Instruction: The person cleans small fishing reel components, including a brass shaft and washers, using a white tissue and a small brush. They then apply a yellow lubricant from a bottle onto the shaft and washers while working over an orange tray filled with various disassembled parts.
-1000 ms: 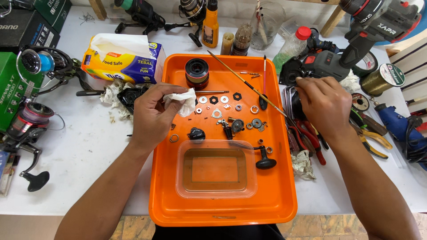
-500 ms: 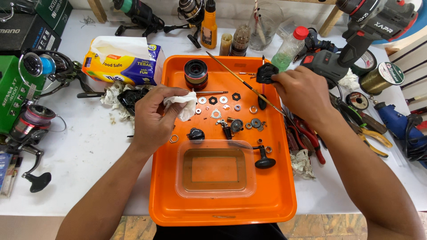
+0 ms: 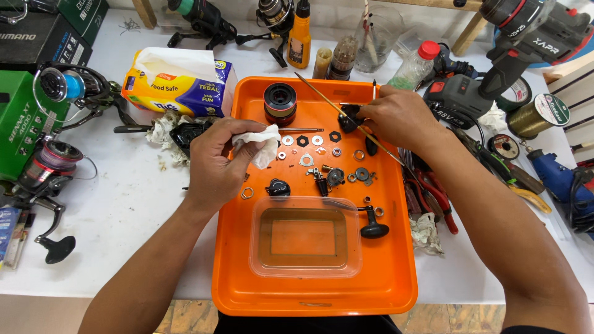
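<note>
Left hand [image 3: 219, 164]: hovers over the left rim of the orange tray [image 3: 238, 272], its fingers curled tight around a crumpled white tissue [image 3: 260, 143], a wad held ready for wiping, by the look of it.
Right hand [image 3: 396, 116]: over the tray's upper right part, fingers pinching a small black reel part [image 3: 348, 117] at its left edge; a thin brown stick [image 3: 346, 116] runs slantwise under the hand.
Small parts [image 3: 318, 148]: washers, nuts and gears lie spread in loose rows mid-tray, apart from one another, likely so each stays easy to find.
Spool [image 3: 279, 102]: stands upright near the tray's top edge, clear of the small parts.
Clear tub [image 3: 305, 238]: sits in the tray's near half, holding brownish liquid; a black knob handle [image 3: 373, 229] lies just beside it.
Tabletop [image 3: 136, 204]: a tissue pack [image 3: 179, 83] lies left of the tray, near the left hand; red pliers [image 3: 436, 195] to the right.
</note>
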